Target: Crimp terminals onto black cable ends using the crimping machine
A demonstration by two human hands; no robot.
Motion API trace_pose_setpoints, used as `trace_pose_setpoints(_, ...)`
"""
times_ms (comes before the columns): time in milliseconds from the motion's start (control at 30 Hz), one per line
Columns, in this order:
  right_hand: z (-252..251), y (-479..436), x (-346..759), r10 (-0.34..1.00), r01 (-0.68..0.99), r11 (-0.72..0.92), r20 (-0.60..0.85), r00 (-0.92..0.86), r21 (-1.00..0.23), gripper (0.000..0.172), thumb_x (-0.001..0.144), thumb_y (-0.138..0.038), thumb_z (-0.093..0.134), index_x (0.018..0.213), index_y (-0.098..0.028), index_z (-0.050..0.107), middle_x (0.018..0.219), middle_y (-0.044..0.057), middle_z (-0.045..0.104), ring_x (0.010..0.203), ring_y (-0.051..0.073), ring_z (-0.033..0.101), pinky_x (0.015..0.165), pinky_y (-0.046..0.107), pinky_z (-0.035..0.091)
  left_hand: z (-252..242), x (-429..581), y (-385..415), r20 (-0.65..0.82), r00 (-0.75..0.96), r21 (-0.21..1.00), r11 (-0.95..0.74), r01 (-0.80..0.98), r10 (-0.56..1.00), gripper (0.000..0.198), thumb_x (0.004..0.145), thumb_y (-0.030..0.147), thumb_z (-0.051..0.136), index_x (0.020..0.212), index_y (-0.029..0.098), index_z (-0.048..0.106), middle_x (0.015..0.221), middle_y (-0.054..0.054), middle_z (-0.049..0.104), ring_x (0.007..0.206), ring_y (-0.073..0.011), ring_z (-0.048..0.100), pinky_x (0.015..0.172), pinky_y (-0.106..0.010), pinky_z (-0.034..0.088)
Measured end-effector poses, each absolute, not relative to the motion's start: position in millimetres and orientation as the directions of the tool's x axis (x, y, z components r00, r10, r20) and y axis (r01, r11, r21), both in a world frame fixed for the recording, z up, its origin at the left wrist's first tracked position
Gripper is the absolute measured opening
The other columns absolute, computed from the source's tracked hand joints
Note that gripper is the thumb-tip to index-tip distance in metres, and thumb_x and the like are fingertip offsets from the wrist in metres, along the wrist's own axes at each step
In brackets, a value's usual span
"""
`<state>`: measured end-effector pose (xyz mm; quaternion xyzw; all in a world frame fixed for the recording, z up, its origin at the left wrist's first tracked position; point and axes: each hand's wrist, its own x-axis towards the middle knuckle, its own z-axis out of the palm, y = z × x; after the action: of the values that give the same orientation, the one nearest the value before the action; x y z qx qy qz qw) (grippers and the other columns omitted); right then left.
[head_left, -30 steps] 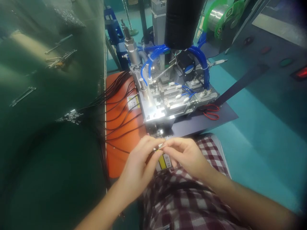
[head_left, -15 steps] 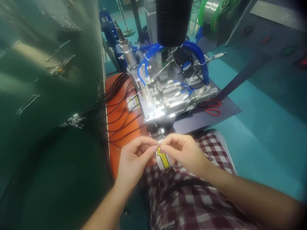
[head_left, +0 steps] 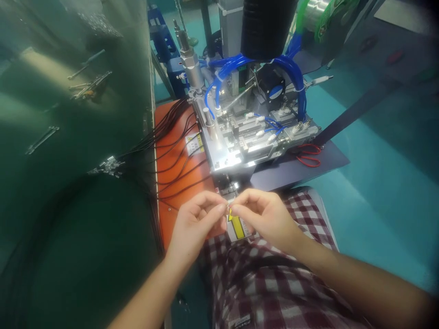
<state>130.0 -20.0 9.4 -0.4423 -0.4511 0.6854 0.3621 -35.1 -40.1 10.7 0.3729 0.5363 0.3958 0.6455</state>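
My left hand (head_left: pixel 199 219) and my right hand (head_left: pixel 264 214) meet fingertip to fingertip in front of the machine (head_left: pixel 240 141). Each is closed in a pinch of thumb and index finger. Whatever lies between the fingertips is too small and too covered to name. Just below them shows a yellow and white label (head_left: pixel 237 229), partly hidden by the fingers. Beyond the hands is the machine's bright metal front edge, lit from above.
Several black cables (head_left: pixel 178 157) run across the orange plate (head_left: pixel 171 210) to a bundle with metal ends (head_left: pixel 110 165) on the dark green surface at left. Red-handled scissors (head_left: pixel 309 155) lie right of the machine. A green wire spool (head_left: pixel 317 18) stands behind.
The machine and its surroundings have shifted slightly right in view as the camera turned. Both hands stay pinched together, almost in the same place.
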Motion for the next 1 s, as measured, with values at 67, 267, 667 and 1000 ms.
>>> trace_pose_setpoints(67,8.8,-21.1,130.6,0.906,-0.06,-0.291,-0.255,-0.339,-0.955,0.013,0.083,-0.022,0.063,0.072,-0.016,0.062,0.053,-0.005,0.058,0.044,0.006,0.047,0.041,0.017,0.037,10.7,-33.0,-40.4,-0.39,0.102,0.912,0.399,-0.099,0.915,0.019,0.084,0.036,0.067,0.084,0.018,0.059,0.056,0.002,0.059,0.052,-0.0091,0.054,0.052,-0.019,0.045)
trace_pose_setpoints(267,7.8,-17.2,134.1,0.967,0.193,0.005,-0.045,-0.252,-0.981,0.013,0.081,-0.017,0.059,0.068,-0.016,0.059,0.065,-0.001,0.059,0.059,0.01,0.052,0.052,0.021,0.04,7.3,-21.9,-39.0,-0.228,-0.039,0.974,0.228,0.007,0.973,0.019,0.085,0.033,0.066,0.078,0.017,0.06,0.059,0.004,0.055,0.048,-0.004,0.044,0.047,-0.015,0.036)
trace_pose_setpoints(667,10.5,-2.2,138.8,0.877,-0.04,-0.384,-0.351,-0.327,-0.922,0.015,0.08,-0.022,0.061,0.067,-0.016,0.057,0.049,-0.008,0.046,0.042,0.005,0.036,0.041,0.018,0.028,14.0,-18.6,-16.6,-0.338,0.047,0.94,0.335,0.058,0.94,0.018,0.077,0.032,0.073,0.081,0.016,0.066,0.054,0.002,0.058,0.051,-0.0087,0.052,0.05,-0.018,0.042)
trace_pose_setpoints(1000,-4.5,1.2,132.3,0.974,0.323,0.037,-0.038,-0.224,-0.946,0.016,0.084,-0.019,0.055,0.068,-0.019,0.057,0.067,0.0,0.062,0.063,0.013,0.055,0.061,0.025,0.042,9.8,-19.7,-2.4,-0.469,0.076,0.849,0.473,-0.236,0.88,0.017,0.071,0.024,0.076,0.067,0.013,0.063,0.051,0.004,0.053,0.043,-0.0029,0.042,0.046,-0.014,0.036)
